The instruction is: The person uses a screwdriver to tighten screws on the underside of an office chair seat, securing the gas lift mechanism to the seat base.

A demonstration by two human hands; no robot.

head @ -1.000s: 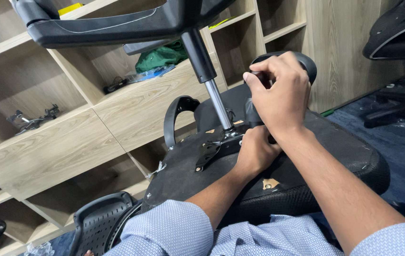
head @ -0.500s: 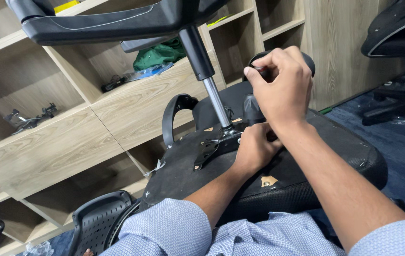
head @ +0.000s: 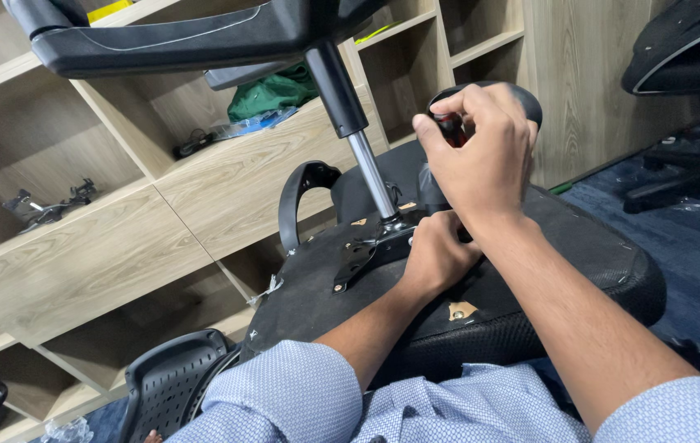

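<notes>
An office chair lies upside down in front of me, its black seat underside (head: 530,271) facing up. A chrome gas cylinder (head: 370,172) rises from the seat's metal mechanism plate (head: 362,250) to the black star base (head: 202,37) overhead. My right hand (head: 481,152) is closed around a dark-handled tool (head: 451,127), held upright above the seat. My left hand (head: 436,254) rests fisted on the seat beside the mechanism plate; whatever it holds is hidden.
Wooden shelving (head: 120,230) fills the left and back, with a green cloth (head: 272,90) and small black parts (head: 46,205) on it. A black armrest loop (head: 300,193) stands by the seat. Another black chair (head: 686,57) is at right, and a perforated plastic backrest (head: 173,377) lies at lower left.
My right hand has shifted slightly on the tool handle, and the view has drifted a little. My left hand stays at the mechanism plate.
</notes>
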